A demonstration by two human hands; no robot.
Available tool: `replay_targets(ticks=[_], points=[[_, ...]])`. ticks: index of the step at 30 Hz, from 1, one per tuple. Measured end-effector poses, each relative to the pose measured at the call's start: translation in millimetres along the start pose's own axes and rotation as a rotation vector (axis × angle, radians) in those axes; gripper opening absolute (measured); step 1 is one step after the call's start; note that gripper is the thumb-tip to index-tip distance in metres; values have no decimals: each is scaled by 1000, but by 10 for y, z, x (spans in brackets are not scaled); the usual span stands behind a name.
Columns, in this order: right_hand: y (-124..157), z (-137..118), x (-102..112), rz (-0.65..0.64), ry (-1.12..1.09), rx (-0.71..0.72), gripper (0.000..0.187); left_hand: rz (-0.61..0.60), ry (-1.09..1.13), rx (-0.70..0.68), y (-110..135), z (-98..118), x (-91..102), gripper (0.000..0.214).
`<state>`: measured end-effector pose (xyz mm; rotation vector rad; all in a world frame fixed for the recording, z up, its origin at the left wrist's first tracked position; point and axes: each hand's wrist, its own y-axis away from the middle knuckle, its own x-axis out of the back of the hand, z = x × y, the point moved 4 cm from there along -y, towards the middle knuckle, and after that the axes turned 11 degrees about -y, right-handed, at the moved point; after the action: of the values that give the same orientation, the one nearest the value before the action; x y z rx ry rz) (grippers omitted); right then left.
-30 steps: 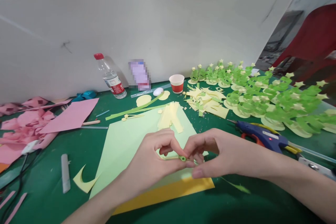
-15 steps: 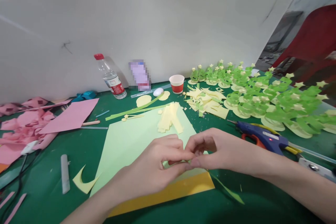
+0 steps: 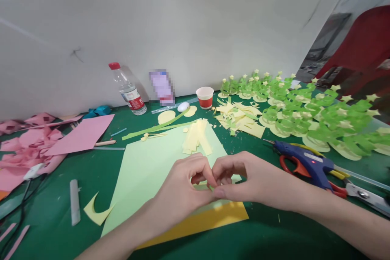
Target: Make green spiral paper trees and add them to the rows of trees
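My left hand (image 3: 190, 180) and my right hand (image 3: 240, 176) meet fingertip to fingertip above a pale green paper sheet (image 3: 143, 170). Both pinch a narrow green paper strip (image 3: 210, 187), of which only a small bit shows between the fingers; the rest is hidden. Under the pale sheet, a yellow-orange sheet (image 3: 219, 221) sticks out along the near edge. Just beyond my fingers lies a small pile of pale yellow paper strips (image 3: 196, 136). Long green strips (image 3: 158, 128) rest at the sheet's far edge, by tiny yellow pieces on thin stems (image 3: 146, 137).
Rows of green paper spirals with stars (image 3: 304, 109) stand at right, near a blue glue gun (image 3: 313, 162) and red-handled scissors (image 3: 295, 166). Yellow scraps (image 3: 240, 118), a paper cup (image 3: 205, 98), a bottle (image 3: 131, 95) and a phone (image 3: 162, 87) sit at the back. Pink paper (image 3: 82, 134) lies left.
The green strip's loose tail, which hung out to the right below my right hand, no longer shows. My left fingers have bent and drawn up around the strip, against my right fingertips.
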<state>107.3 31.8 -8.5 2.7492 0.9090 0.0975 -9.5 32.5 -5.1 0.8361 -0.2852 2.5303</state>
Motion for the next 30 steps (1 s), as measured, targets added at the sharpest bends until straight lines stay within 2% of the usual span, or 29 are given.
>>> replay_targets(ticks=[5,8,10,12,16,20,24,28,30], points=[[8,0,17,4,-1,8,12,1,-66,-28,-2,3,13,23],[13,13,36,-22,-32,-29,15,-113,-112,-111,1,42,6,13],[15,24,40,-62,-74,-50,17,-169,-125,-164,8,67,5,16],[16,30,41,-96,-119,-51,17,-141,-118,-170,9,72,23,17],[2,49,29,-107,-146,-44,16,-12,-52,-61,8,25,51,21],[-22,74,-17,-77,-200,-70,16,11,-22,-25,13,0,16,32],[-15,56,-34,-48,-204,-52,16,29,-60,-57,30,21,12,29],[23,13,0,-88,-165,-26,16,-88,-120,-131,54,73,9,13],[39,-10,25,-106,-121,-12,17,-160,-131,-153,57,84,1,15]])
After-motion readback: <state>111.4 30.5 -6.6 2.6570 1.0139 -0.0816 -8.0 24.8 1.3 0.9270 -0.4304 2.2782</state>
